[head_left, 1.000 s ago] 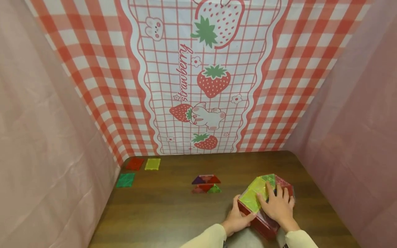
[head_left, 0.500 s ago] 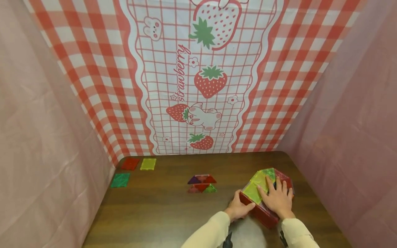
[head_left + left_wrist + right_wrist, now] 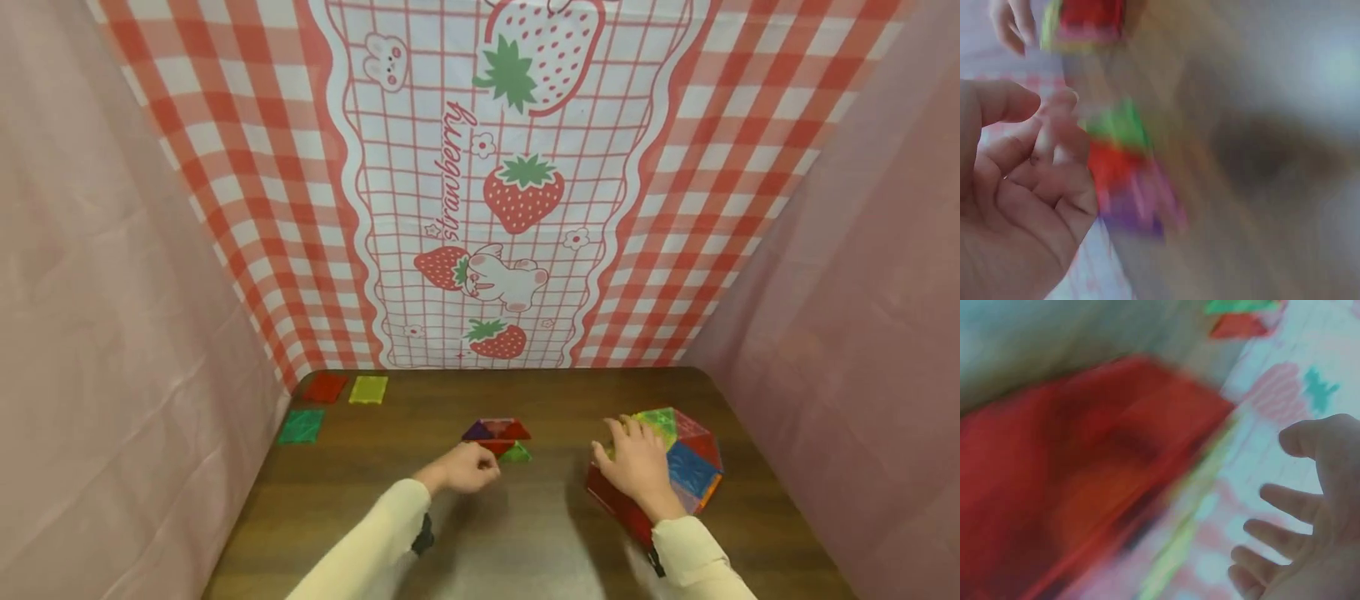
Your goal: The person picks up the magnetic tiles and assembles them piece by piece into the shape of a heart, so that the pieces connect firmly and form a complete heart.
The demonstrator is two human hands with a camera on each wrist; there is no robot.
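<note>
A many-sided box built of translucent magnetic tiles (image 3: 692, 469) stands at the table's right, with yellow, green, red and blue panels on top and red side walls (image 3: 1110, 456). Over its left part hovers my right hand (image 3: 637, 467), fingers spread and holding nothing; in the right wrist view they look apart from the tiles. My left hand (image 3: 462, 468) is just in front of small triangular tiles (image 3: 516, 430) at mid-table, its fingers loosely curled with nothing between them. It hides part of the nearer row, where a green triangle (image 3: 516, 452) shows. Both wrist views are blurred.
Flat square tiles lie at the far left: red (image 3: 326, 388), yellow (image 3: 368, 389) and teal (image 3: 302, 426). A strawberry-print cloth (image 3: 517, 200) hangs behind the brown table (image 3: 360, 500). Pink curtains (image 3: 135, 333) close off both sides.
My left hand has let go of the tile box and moved left to the triangular tiles. My right hand has lifted from the box's top and shifted left, uncovering the blue panel.
</note>
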